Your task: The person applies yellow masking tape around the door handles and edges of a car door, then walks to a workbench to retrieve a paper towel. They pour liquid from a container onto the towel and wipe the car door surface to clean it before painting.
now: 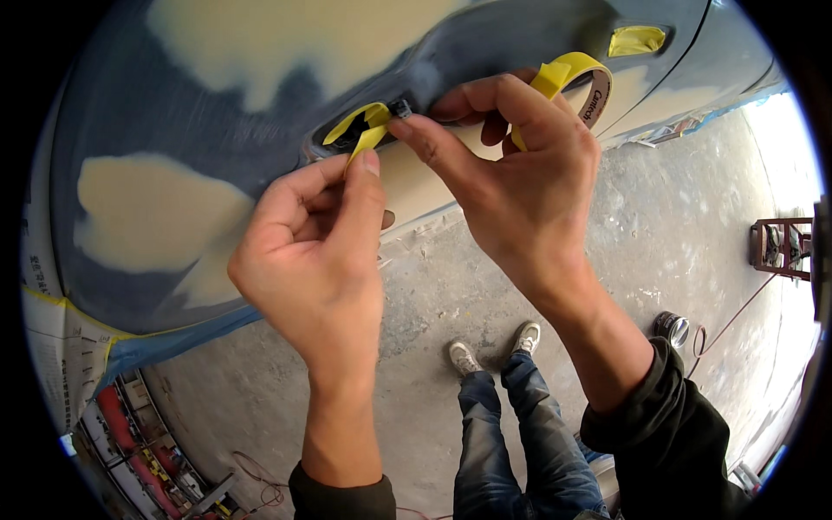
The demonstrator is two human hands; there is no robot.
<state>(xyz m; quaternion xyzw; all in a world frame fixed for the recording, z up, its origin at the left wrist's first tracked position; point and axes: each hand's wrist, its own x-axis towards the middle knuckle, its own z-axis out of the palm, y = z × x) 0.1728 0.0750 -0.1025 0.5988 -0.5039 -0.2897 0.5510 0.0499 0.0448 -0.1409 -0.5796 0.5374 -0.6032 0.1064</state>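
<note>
A car door panel (pixel 286 121) with grey and cream patches fills the upper part of the view. In it is a small oval recess with a dark opening (pixel 349 132), its edge partly covered by yellow masking tape (pixel 374 113). My left hand (pixel 316 238) is closed, pinching a short yellow tape strip (pixel 370 139) at the lower edge of this opening. My right hand (pixel 533 165) is closed around a roll of yellow masking tape (pixel 576 63). Its thumb tip is at the strip's upper end, next to a small black part (pixel 400 107) on the panel.
Another recess farther right is covered with yellow tape (pixel 636 41). Blue sheeting (pixel 178 348) and printed masking paper (pixel 65 347) border the panel. On the concrete floor (pixel 416 295) stand a can (pixel 672 328) and a reddish frame (pixel 782 247). A shelf cart (pixel 143 433) is lower left.
</note>
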